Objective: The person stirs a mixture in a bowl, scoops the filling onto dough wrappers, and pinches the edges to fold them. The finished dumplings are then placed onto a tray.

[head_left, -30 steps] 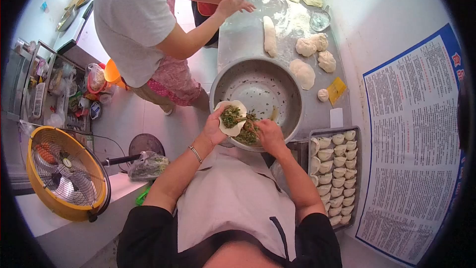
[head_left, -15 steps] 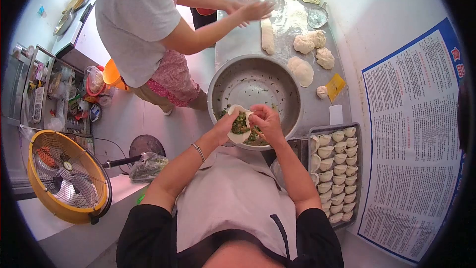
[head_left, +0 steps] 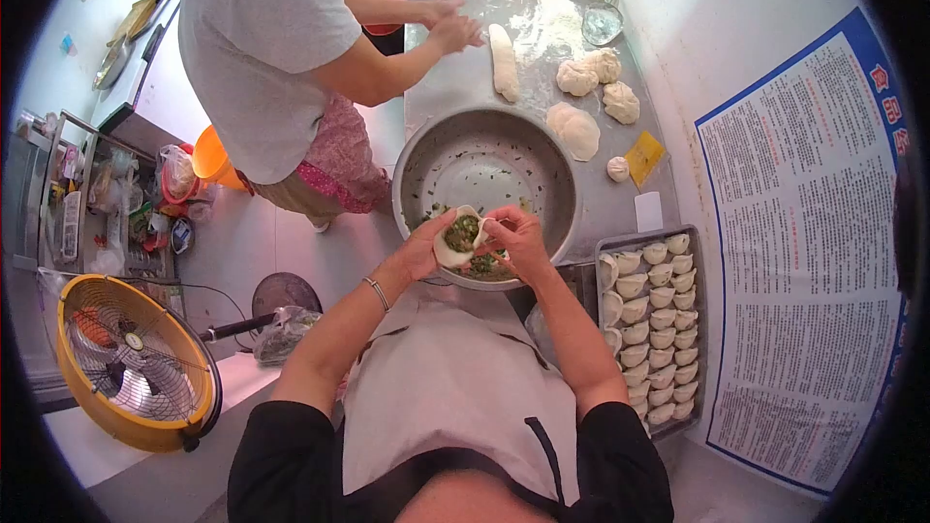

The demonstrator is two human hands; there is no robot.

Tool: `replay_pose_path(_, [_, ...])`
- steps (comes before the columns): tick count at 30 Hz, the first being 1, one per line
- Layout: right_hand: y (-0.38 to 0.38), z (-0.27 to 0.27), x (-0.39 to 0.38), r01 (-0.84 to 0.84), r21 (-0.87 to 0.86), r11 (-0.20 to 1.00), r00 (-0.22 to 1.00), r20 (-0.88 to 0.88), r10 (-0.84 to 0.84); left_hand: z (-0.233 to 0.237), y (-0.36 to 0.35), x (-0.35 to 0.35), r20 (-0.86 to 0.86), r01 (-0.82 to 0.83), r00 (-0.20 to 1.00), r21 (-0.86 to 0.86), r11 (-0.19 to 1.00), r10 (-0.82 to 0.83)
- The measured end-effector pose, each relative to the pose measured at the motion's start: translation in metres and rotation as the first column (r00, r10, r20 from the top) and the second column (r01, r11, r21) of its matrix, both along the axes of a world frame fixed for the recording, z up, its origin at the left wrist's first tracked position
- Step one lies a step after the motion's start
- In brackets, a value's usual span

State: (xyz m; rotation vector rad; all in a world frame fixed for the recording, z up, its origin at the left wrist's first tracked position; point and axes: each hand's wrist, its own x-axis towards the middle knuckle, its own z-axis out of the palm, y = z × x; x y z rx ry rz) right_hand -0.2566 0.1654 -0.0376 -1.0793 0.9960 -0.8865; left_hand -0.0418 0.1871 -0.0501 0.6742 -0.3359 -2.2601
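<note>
Over the near side of a large metal basin [head_left: 489, 167], my left hand [head_left: 420, 252] is closed around a round dough wrapper [head_left: 450, 256] from the left. Green chopped filling [head_left: 462, 232] sits in the wrapper's middle. My right hand [head_left: 521, 240] pinches the wrapper's right edge, fingers pressed together. A thin stick-like thing shows below the right fingers; I cannot make out what it is. More loose green filling [head_left: 487, 266] lies in the basin's near part, partly hidden by my hands.
Right of me is a tray [head_left: 697, 341] holding rows of folded dumplings [head_left: 662, 318]. Beyond the basin, dough lumps [head_left: 577, 77] and a dough roll [head_left: 503, 63] lie on a floured table [head_left: 450, 87]. A person [head_left: 271, 58] stands at left; another works farther back. A yellow fan [head_left: 136, 358] is at lower left.
The wrapper's right edge is drawn up more around the filling, so the opening looks smaller. The nearby person's hands have come lower and together. The whole view has shifted slightly.
</note>
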Motion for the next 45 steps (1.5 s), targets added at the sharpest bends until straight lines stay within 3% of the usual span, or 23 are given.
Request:
replay_pose_path(1, [0.002,-0.006,0.002,0.058,-0.043,0.997,0.998,0.027,-0.057,0.009,0.005,-0.003,0.050,-0.057,0.997,0.006,0.998,0.057])
replay_pose_path(3, [0.005,-0.007,0.002,-0.001,-0.229,0.974,0.978,-0.205,-0.047,0.024,0.015,-0.013,0.151,-0.174,0.974,0.012,0.985,0.170])
replay_pose_path(4, [0.007,-0.003,0.003,-0.046,-0.312,0.949,0.947,-0.317,-0.058,0.018,0.016,-0.014,0.179,-0.157,0.971,-0.015,0.987,0.158])
replay_pose_path(7, [0.001,0.004,0.007,-0.029,-0.194,0.981,0.986,-0.169,-0.004,0.004,0.017,-0.016,0.276,-0.090,0.955,-0.091,0.992,0.112])
replay_pose_path(10, [-0.002,-0.003,0.002,-0.216,-0.226,0.950,0.924,-0.363,0.124,0.005,0.014,-0.012,0.387,0.002,0.921,-0.130,0.992,0.049])
replay_pose_path(13, [-0.004,0.006,0.004,-0.323,-0.538,0.779,0.877,-0.479,0.033,0.003,0.010,-0.008,0.462,0.102,0.887,-0.170,0.980,-0.013])
replay_pose_path(15, [-0.004,0.015,0.006,-0.270,-0.313,0.910,0.909,-0.395,0.134,-0.004,0.006,-0.006,0.520,0.215,0.852,-0.249,0.944,-0.057])
replay_pose_path(18, [-0.005,0.009,0.003,-0.194,-0.049,0.980,0.958,-0.225,0.178,-0.003,0.004,-0.004,0.428,0.028,0.903,-0.097,0.995,0.017])
replay_pose_path(21, [0.002,-0.009,0.005,-0.100,0.110,0.989,0.994,-0.027,0.104,-0.002,0.020,-0.003,0.098,-0.201,0.975,0.015,0.979,0.199])
replay_pose_path(22, [0.005,-0.013,0.008,-0.069,0.156,0.985,0.997,0.040,0.063,-0.001,0.027,-0.011,0.090,-0.255,0.963,-0.009,0.967,0.255])
replay_pose_path(23, [0.008,-0.017,0.009,-0.059,-0.064,0.996,0.993,-0.107,0.052,0.000,0.027,-0.016,0.172,-0.265,0.949,-0.021,0.964,0.265])
replay_pose_path(25, [0.014,-0.010,0.015,-0.128,-0.476,0.870,0.929,-0.366,-0.063,0.001,0.028,-0.022,0.330,-0.285,0.900,-0.047,0.957,0.284])
replay_pose_path(28, [0.013,0.005,0.020,-0.092,-0.353,0.931,0.946,-0.323,-0.029,0.004,0.027,-0.023,0.449,-0.184,0.861,-0.166,0.969,0.241])
replay_pose_path(31, [0.004,-0.013,0.018,-0.145,-0.233,0.962,0.961,-0.265,0.081,0.017,0.024,-0.020,0.543,-0.078,0.829,-0.128,0.989,0.136])
replay_pose_path(34, [0.005,-0.007,0.012,-0.373,-0.604,0.704,0.851,-0.525,0.001,0.016,0.022,-0.009,0.499,0.020,0.866,-0.108,0.994,0.037])
replay_pose_path(37, [0.009,0.009,0.015,-0.287,-0.350,0.892,0.908,-0.397,0.136,0.008,0.014,-0.004,0.515,0.152,0.854,-0.103,0.983,-0.078])
replay_pose_path(40, [-0.002,0.005,0.010,-0.346,-0.101,0.933,0.897,-0.326,0.298,0.018,0.006,0.001,0.429,0.168,0.894,-0.048,0.985,-0.132])
replay_pose_path(43, [0.002,-0.016,0.012,-0.083,0.161,0.983,0.996,-0.012,0.086,0.009,0.015,0.007,0.216,-0.060,0.975,0.027,0.998,0.053])
replay_pose_path(45, [0.009,-0.029,0.017,-0.037,0.225,0.974,0.997,0.068,0.022,0.005,0.030,-0.012,0.173,-0.241,0.955,-0.015,0.971,0.240])
